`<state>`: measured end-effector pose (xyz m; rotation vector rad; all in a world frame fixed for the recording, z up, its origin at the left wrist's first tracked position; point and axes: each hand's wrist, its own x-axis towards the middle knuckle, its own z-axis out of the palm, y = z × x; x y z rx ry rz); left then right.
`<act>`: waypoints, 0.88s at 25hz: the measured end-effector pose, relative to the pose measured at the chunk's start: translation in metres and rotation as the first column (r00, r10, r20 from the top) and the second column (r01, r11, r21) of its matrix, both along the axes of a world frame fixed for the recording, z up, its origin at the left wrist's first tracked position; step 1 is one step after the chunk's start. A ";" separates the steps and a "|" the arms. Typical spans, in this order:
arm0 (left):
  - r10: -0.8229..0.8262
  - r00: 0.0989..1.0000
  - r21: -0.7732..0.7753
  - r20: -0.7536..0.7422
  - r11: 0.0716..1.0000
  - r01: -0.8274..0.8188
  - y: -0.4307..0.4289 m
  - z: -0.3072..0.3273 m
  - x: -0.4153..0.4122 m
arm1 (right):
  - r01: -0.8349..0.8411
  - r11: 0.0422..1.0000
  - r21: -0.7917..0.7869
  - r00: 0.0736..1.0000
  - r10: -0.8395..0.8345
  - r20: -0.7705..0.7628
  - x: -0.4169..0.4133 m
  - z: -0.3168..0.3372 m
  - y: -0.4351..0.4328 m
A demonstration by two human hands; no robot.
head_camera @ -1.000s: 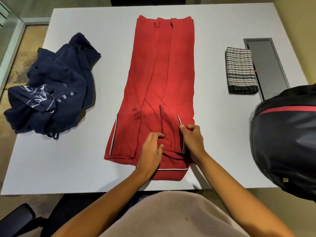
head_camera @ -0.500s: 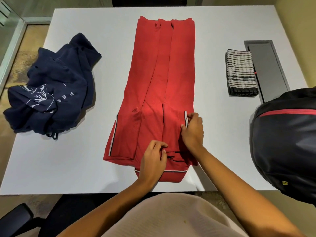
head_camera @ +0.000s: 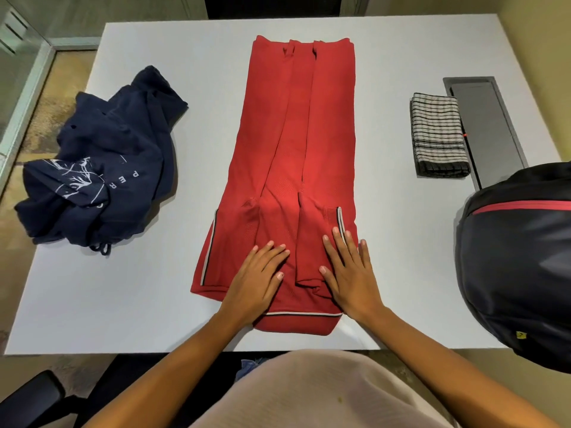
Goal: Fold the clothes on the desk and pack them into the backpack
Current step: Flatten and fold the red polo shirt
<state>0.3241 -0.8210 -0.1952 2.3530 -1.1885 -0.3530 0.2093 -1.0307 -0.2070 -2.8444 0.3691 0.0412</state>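
The red shirt (head_camera: 302, 134) lies lengthwise in the middle of the bench (head_camera: 108, 288), sides folded in. The left hand (head_camera: 259, 276) and right hand (head_camera: 349, 273) press flat on its near end, fingers straight, neither grip holding anything. This looks like smoothing the long fold; next, pinch one end and fold it across, before packing it in the backpack (head_camera: 519, 273) at the right

A grey rectangular recessed hatch panel (head_camera: 488, 131) lies at the right, its long side running front to back. A black padded chair armrest (head_camera: 29, 395) shows at lower left. Beige speckled carpet (head_camera: 46, 125) meets a pale-framed glass partition (head_camera: 21, 88) at far left
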 end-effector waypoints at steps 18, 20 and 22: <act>-0.197 0.973 0.147 0.122 0.973 0.179 0.103 0.005 0.071 | -0.579 0.813 0.053 0.810 0.568 0.143 -0.057 -0.006 -0.048; -0.197 0.973 0.135 0.117 0.974 0.181 0.097 0.000 0.061 | -0.528 0.848 0.045 0.842 0.516 0.156 -0.060 0.004 -0.054; -0.106 0.987 0.101 0.121 0.990 0.094 0.089 -0.002 0.044 | -0.443 0.893 0.078 0.887 0.424 0.185 -0.055 0.020 -0.047</act>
